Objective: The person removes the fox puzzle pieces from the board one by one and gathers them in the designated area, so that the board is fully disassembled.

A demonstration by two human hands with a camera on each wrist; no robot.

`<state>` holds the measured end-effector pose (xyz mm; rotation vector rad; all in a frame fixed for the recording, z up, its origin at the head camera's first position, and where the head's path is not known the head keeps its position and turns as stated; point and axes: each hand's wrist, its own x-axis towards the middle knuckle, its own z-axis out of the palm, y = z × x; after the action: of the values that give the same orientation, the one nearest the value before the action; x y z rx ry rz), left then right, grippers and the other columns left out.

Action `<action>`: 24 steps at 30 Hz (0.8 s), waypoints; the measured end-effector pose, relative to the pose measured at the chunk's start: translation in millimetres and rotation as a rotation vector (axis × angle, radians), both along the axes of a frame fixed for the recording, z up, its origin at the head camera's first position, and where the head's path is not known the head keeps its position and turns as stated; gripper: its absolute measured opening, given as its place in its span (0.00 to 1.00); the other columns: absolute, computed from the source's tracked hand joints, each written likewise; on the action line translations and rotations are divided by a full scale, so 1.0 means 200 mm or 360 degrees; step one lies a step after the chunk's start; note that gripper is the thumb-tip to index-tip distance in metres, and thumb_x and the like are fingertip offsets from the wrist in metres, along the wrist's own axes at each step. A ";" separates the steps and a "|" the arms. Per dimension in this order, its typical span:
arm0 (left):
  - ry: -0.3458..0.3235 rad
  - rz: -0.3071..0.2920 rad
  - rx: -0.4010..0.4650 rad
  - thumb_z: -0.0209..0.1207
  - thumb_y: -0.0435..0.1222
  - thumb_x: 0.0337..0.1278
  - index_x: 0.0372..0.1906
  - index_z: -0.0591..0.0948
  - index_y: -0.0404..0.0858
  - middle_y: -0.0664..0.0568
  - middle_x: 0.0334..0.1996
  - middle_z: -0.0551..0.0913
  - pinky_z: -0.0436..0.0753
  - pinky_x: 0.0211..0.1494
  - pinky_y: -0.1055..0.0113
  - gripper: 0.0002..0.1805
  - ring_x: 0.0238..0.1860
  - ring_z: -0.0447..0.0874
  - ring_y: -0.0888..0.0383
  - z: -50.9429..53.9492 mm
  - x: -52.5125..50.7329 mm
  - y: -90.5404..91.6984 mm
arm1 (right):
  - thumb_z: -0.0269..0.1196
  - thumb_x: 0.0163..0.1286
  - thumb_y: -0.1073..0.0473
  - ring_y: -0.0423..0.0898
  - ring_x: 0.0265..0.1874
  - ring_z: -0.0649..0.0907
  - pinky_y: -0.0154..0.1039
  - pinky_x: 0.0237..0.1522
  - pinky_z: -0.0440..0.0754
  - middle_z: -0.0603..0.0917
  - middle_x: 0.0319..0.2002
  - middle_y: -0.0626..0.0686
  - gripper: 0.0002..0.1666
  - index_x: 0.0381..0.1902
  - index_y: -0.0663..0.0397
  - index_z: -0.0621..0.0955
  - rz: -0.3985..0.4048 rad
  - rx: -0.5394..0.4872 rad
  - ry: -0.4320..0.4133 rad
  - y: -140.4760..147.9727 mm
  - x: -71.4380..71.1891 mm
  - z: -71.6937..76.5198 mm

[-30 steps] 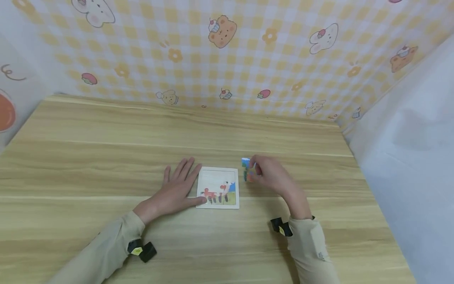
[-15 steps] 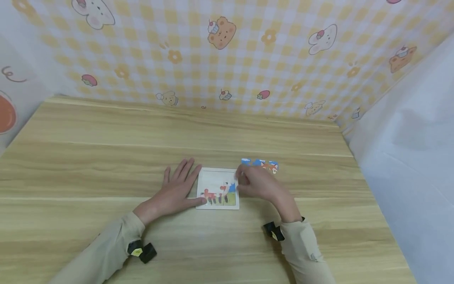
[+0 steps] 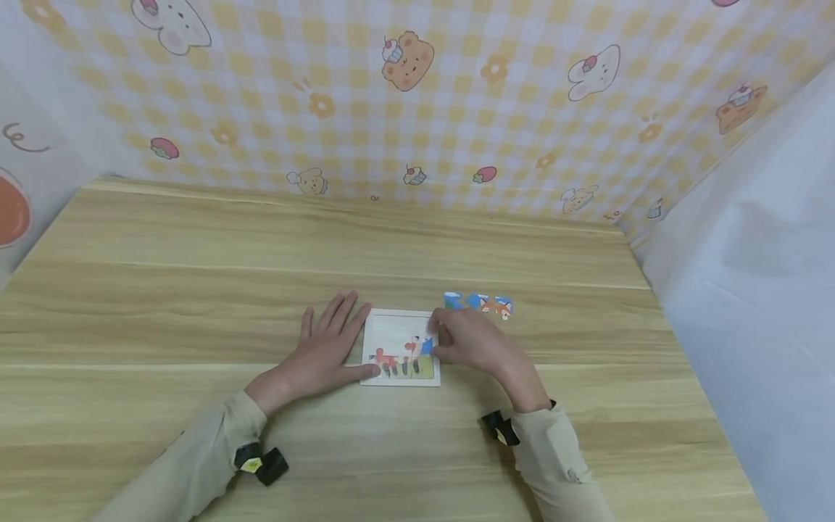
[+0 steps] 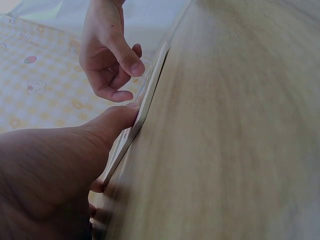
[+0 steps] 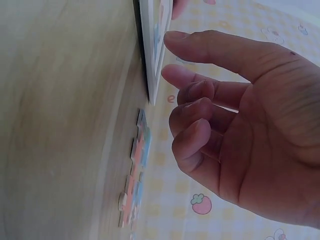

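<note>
on the left, we see a left hand [image 3: 320, 357] spread on the table [image 3: 196, 304], fingers straight and released, its thumb resting on the white puzzle frame [image 3: 391, 330]. joined pieces [image 3: 404, 362] fill the frame's near part. at its right edge, a right hand [image 3: 475, 338] holds thumb and forefinger parted, other fingers curled. just beyond lie loose pieces [image 3: 504, 307].

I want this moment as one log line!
left hand: thumb on white square puzzle frame; right hand: at frame's right edge; frame: partly filled; loose blue-and-orange puzzle pieces: on light wood-grain table
</note>
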<state>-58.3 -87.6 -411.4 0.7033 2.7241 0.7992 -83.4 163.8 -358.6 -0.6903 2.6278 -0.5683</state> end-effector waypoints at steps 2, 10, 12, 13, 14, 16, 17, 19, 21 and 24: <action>0.0000 0.0001 -0.0001 0.58 0.60 0.51 0.72 0.50 0.34 0.37 0.72 0.40 0.30 0.61 0.34 0.53 0.71 0.31 0.42 0.00 0.00 0.00 | 0.68 0.56 0.61 0.40 0.19 0.71 0.33 0.24 0.70 0.73 0.18 0.44 0.15 0.41 0.57 0.79 0.0002 0.0013 -0.0006 -0.01 0.00 0.00; -0.0001 0.0002 -0.0007 0.59 0.60 0.50 0.72 0.50 0.35 0.37 0.72 0.39 0.30 0.61 0.34 0.53 0.71 0.30 0.42 0.00 0.00 0.00 | 0.67 0.56 0.62 0.42 0.21 0.73 0.35 0.25 0.72 0.74 0.20 0.45 0.14 0.41 0.55 0.79 -0.0063 0.0086 -0.0057 -0.04 0.02 -0.02; -0.0003 0.0002 -0.0011 0.59 0.60 0.50 0.72 0.50 0.35 0.37 0.72 0.39 0.30 0.62 0.35 0.53 0.71 0.30 0.42 -0.01 0.00 0.00 | 0.67 0.56 0.63 0.42 0.21 0.73 0.35 0.25 0.72 0.74 0.20 0.45 0.14 0.41 0.55 0.79 -0.0073 0.0092 -0.0060 -0.04 0.02 -0.02; -0.0002 0.0002 -0.0010 0.59 0.60 0.50 0.72 0.50 0.35 0.37 0.72 0.39 0.30 0.61 0.35 0.53 0.71 0.30 0.42 -0.01 0.00 0.00 | 0.67 0.56 0.62 0.42 0.21 0.73 0.35 0.25 0.72 0.74 0.20 0.45 0.14 0.41 0.54 0.79 -0.0079 0.0098 -0.0061 -0.04 0.02 -0.02; 0.0001 0.0002 -0.0016 0.59 0.60 0.50 0.72 0.50 0.35 0.37 0.72 0.39 0.30 0.62 0.35 0.53 0.71 0.30 0.42 -0.01 0.00 0.00 | 0.67 0.56 0.63 0.42 0.21 0.72 0.35 0.24 0.72 0.74 0.19 0.45 0.14 0.41 0.55 0.79 -0.0082 0.0095 -0.0060 -0.04 0.02 -0.02; 0.0003 0.0004 -0.0015 0.59 0.60 0.50 0.72 0.50 0.35 0.37 0.72 0.39 0.30 0.62 0.35 0.53 0.71 0.30 0.43 -0.01 0.00 0.00 | 0.67 0.56 0.63 0.42 0.21 0.72 0.35 0.24 0.72 0.74 0.19 0.45 0.13 0.40 0.54 0.79 -0.0089 0.0096 -0.0059 -0.04 0.02 -0.02; 0.0004 0.0003 -0.0010 0.59 0.60 0.50 0.72 0.50 0.35 0.37 0.72 0.40 0.30 0.62 0.35 0.53 0.71 0.30 0.43 -0.01 0.00 0.00 | 0.66 0.57 0.63 0.42 0.21 0.72 0.35 0.24 0.71 0.74 0.19 0.45 0.13 0.40 0.54 0.79 -0.0090 0.0093 -0.0062 -0.04 0.02 -0.02; 0.0005 0.0003 -0.0005 0.59 0.60 0.50 0.72 0.50 0.35 0.37 0.72 0.40 0.31 0.61 0.34 0.53 0.71 0.30 0.43 -0.01 0.00 0.00 | 0.66 0.57 0.63 0.41 0.21 0.72 0.35 0.24 0.71 0.74 0.19 0.45 0.12 0.40 0.54 0.78 -0.0091 0.0091 -0.0065 -0.04 0.02 -0.02; 0.0000 0.0005 -0.0002 0.58 0.60 0.50 0.72 0.51 0.35 0.38 0.72 0.40 0.31 0.61 0.34 0.53 0.71 0.30 0.43 -0.01 0.00 0.00 | 0.66 0.57 0.63 0.41 0.21 0.72 0.35 0.24 0.71 0.74 0.19 0.45 0.12 0.40 0.55 0.78 -0.0087 0.0088 -0.0067 -0.04 0.02 -0.02; -0.0008 0.0007 -0.0002 0.58 0.60 0.51 0.72 0.51 0.35 0.38 0.72 0.40 0.31 0.61 0.34 0.53 0.71 0.30 0.42 -0.01 0.00 0.00 | 0.67 0.57 0.63 0.41 0.21 0.73 0.35 0.24 0.71 0.74 0.19 0.45 0.12 0.39 0.55 0.78 -0.0086 0.0080 -0.0076 -0.04 0.02 -0.02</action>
<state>-58.6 -88.3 -413.1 0.6941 2.7224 0.7991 -78.8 155.7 -362.3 -0.5850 2.6139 -0.5256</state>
